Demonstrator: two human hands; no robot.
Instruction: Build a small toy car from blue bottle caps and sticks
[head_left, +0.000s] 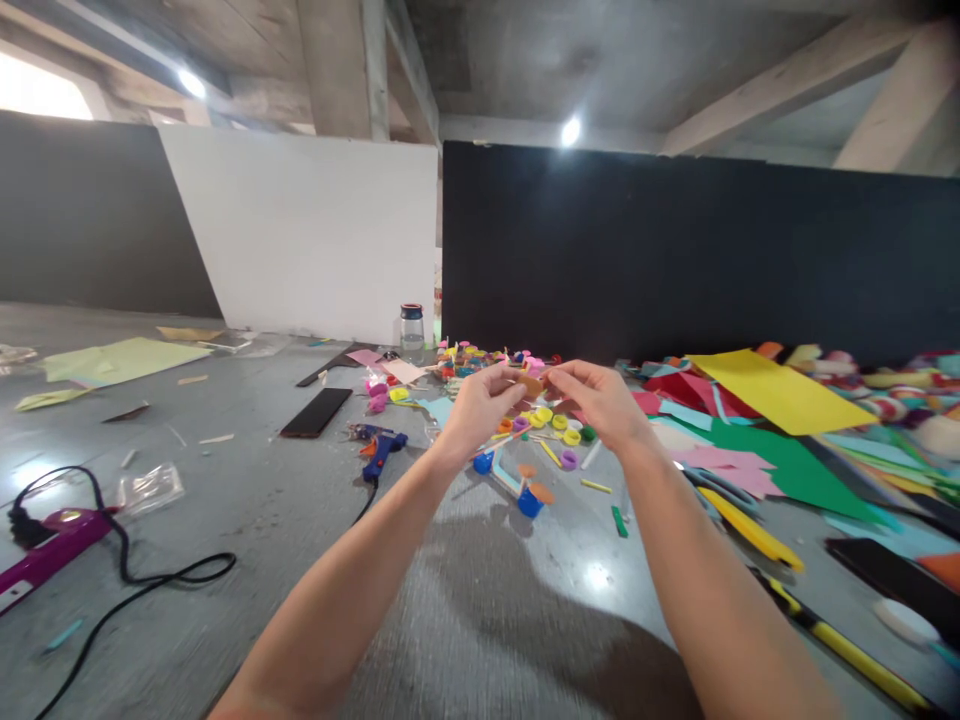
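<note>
My left hand (484,405) is closed, its thumb and fingers pinching a small orange paper piece (532,386). My right hand (596,398) is pinched at the other edge of that piece, its fingertips partly hidden. Just below the hands stands a small craft figure with a light blue strip (508,472), blue bottle caps (530,501) and orange paper discs (541,493). Yellow rings (571,437) and a purple ring (568,460) lie beyond it. A blue glue gun (383,452) rests left of my left hand.
A black phone (318,412) and a clear bottle (412,332) are on the left side. Coloured paper sheets (780,390), scissors (724,490) and a yellow cutter (757,530) lie right. A purple power strip (56,550) trails a black cable (169,578) at lower left.
</note>
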